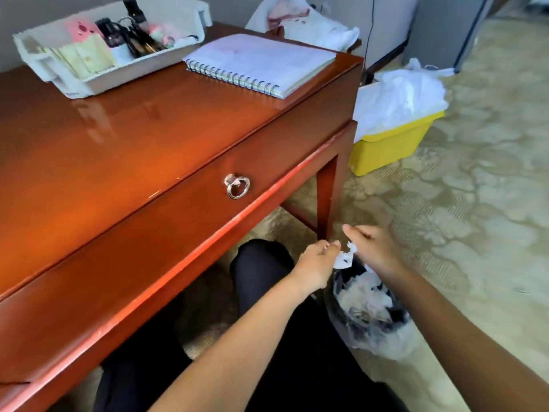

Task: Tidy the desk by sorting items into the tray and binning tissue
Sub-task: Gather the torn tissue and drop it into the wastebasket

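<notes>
Pinching tissue scrap (344, 259) in left hand (316, 264) fingers (330, 248) above bin (370, 307) on floor (475, 209), below table's (118, 150) front right corner; right hand (374, 249) fingers (353, 231) curled alongside, grip unclear. Could drift past bin onto floor if released off-centre.

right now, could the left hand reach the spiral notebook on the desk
Probably yes: the left hand is low over the bin, its fingers pinching tissue, but the desk top before the notebook looks bare.
</notes>
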{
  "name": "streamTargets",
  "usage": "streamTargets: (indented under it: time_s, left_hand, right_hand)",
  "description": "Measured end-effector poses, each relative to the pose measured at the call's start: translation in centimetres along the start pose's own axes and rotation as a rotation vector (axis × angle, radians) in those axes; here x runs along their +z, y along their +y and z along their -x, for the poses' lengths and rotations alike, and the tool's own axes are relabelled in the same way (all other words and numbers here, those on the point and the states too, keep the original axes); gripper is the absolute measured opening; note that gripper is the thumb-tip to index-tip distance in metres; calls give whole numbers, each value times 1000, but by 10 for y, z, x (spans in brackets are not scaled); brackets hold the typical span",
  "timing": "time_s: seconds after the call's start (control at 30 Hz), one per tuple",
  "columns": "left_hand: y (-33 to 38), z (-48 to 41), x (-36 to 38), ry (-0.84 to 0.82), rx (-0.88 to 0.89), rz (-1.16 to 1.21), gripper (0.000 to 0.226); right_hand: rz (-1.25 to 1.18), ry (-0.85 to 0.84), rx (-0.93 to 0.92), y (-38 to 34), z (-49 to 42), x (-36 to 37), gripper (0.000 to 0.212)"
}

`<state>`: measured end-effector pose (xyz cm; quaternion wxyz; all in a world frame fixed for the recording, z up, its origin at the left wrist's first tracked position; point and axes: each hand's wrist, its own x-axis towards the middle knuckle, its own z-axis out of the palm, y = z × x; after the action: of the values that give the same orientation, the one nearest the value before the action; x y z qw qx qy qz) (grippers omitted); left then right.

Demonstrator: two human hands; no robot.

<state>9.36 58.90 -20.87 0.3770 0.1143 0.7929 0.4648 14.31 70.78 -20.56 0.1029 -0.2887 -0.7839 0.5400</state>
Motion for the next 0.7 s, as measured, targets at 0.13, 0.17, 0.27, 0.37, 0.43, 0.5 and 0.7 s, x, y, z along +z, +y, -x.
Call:
streamTargets:
  time_s: [0.13, 0.17, 0.27, 0.37, 0.43, 0.5, 0.7]
  left_hand:
    - [-26, -39, 37, -93, -294, 38, 29]
    - [-31, -48, 44, -92, -356, 71, 33]
    - [-37, -72, 63, -79, -463, 130, 42]
    - [-37, -93, 79, -72, -498, 134, 46]
    - [-36, -102, 89, -79, -522, 138, 47]
    - [-42, -115, 101, -74, -528, 136, 47]
    - [-48, -132, 122, -110, -533, 120, 42]
  right_hand:
    - [38, -33, 219, 57, -22, -2, 49]
    - [28, -25, 263, 70, -27, -2, 49]
    - [-3, -20, 380, 102, -41, -3, 47]
    - [-24, -32, 482, 125, -53, -4, 49]
    - [-3, 3, 512, 138, -59, -5, 52]
    - [41, 27, 549, 151, -64, -7, 55]
    - [194, 13, 609, 179, -71, -14, 46]
